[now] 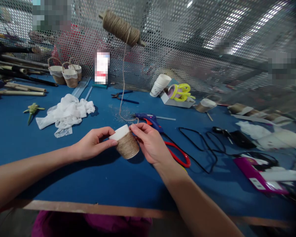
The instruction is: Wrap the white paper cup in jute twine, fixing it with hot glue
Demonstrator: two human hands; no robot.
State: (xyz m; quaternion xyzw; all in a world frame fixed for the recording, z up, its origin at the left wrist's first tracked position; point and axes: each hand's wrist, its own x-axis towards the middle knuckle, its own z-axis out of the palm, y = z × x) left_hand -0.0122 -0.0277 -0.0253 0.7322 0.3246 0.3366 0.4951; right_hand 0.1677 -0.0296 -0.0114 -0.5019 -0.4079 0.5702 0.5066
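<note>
A small white paper cup, its lower part wrapped in brown twine, is tilted above the middle of the blue table. My left hand grips its rim, thumb outside and fingers at the opening. At the cup's right side, the fingertips of my right hand pinch the twine near the upper edge of the wrapping. The strand runs up from there to a twine spool hung on the mesh. Just behind my right hand lies a blue glue gun.
White lace is heaped at left, with finished little baskets behind. Pliers, stacked paper cups and yellow-handled scissors lie towards the back. Red handles and a black cable lie at right.
</note>
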